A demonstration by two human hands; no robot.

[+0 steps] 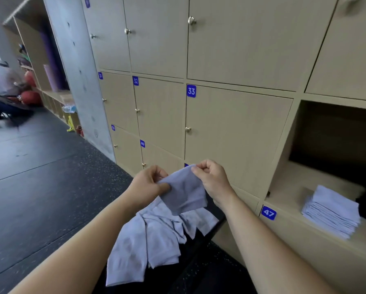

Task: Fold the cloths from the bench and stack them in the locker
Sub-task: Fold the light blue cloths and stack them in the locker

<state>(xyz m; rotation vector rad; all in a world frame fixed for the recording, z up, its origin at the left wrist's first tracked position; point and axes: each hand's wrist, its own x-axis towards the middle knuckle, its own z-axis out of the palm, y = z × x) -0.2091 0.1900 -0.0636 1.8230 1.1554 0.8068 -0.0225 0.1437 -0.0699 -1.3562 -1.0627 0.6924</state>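
Observation:
A pale blue-grey cloth (183, 190) hangs in the air between my hands, partly folded. My left hand (148, 184) pinches its left edge with thumb and fingers. My right hand (212, 179) pinches its upper right corner. Below it a loose pile of the same cloths (152, 234) lies on the dark bench (197, 247). At the right, the open locker (317, 145) holds a neat stack of folded cloths (332, 211) on its floor.
Closed beige lockers numbered 32, 33 (191, 90) and 47 (268, 212) fill the wall ahead. Dark rubber floor stretches to the left. A person (1, 81) crouches far left by shelves with mats and balls. A grey concrete pillar (76, 71) stands between.

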